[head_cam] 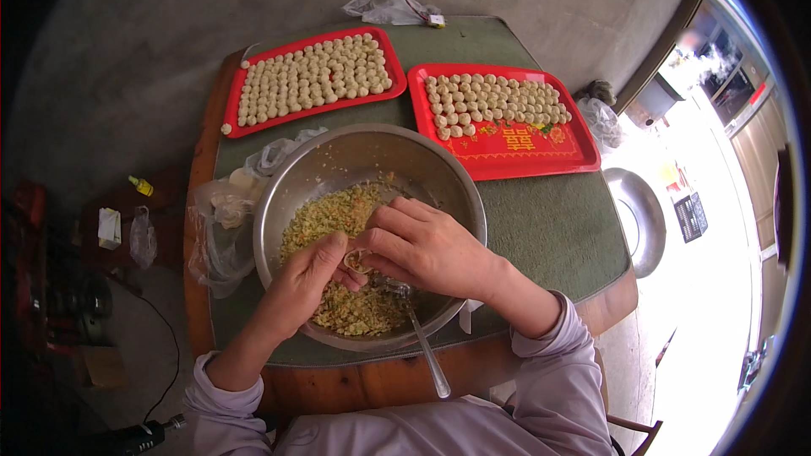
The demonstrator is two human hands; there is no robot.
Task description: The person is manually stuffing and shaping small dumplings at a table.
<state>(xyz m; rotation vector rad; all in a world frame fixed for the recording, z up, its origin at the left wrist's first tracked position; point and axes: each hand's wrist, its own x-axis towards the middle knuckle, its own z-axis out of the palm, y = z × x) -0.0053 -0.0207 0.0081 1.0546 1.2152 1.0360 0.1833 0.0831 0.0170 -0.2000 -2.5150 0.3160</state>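
Over a large steel bowl (pixel 466 202), my left hand (pixel 310 272) and my right hand (pixel 424 244) meet around a small round dough wrapper (pixel 357 261) with filling in its middle. The fingers of both hands grip its edge. Chopped vegetable filling (pixel 336 215) lies in the bowl below. A metal spoon (pixel 427 348) rests in the filling, its handle leaning out over the near rim. Many small filled dumplings (pixel 310 79) stand in rows on the left red tray (pixel 234 104); the right red tray (pixel 519 161) holds more at its far side.
A clear plastic bag (pixel 222 259) with pale dough wrappers (pixel 234 206) lies left of the bowl on the green-covered table (pixel 545 234). Another plastic bag (pixel 386 6) and a cord with a small connector (pixel 436 20) are at the far edge. A metal basin (pixel 640 221) stands beyond the right edge.
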